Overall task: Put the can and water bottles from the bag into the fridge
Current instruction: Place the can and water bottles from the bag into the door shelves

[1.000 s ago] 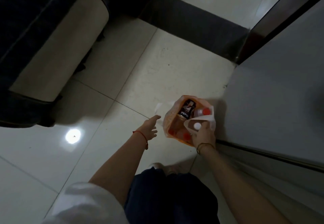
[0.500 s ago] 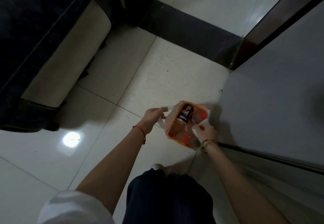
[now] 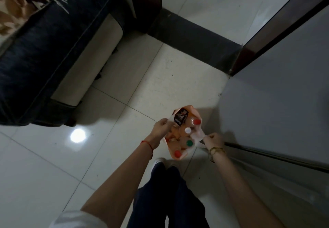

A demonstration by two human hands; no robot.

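Observation:
An orange plastic bag (image 3: 175, 150) hangs open between my hands, just above the tiled floor. Inside it a dark can (image 3: 180, 118) lies at the far side, and several water bottles (image 3: 189, 143) stand with red, white and green caps showing. My left hand (image 3: 162, 127) is closed on the bag's left handle. My right hand (image 3: 212, 139) is closed on the right handle, pulling the mouth wide. The grey fridge (image 3: 277, 106) stands right of the bag with its door closed.
A dark sofa (image 3: 44, 58) with a cream base fills the upper left. A dark threshold strip (image 3: 194, 33) crosses the floor beyond the bag. My legs (image 3: 167, 192) and a white shoe are directly below it. Pale tiles (image 3: 53, 165) stretch to the left.
My left hand moved from open beside the bag to gripping its left handle. My right hand shifted right with the other handle, and the bag's mouth spread open.

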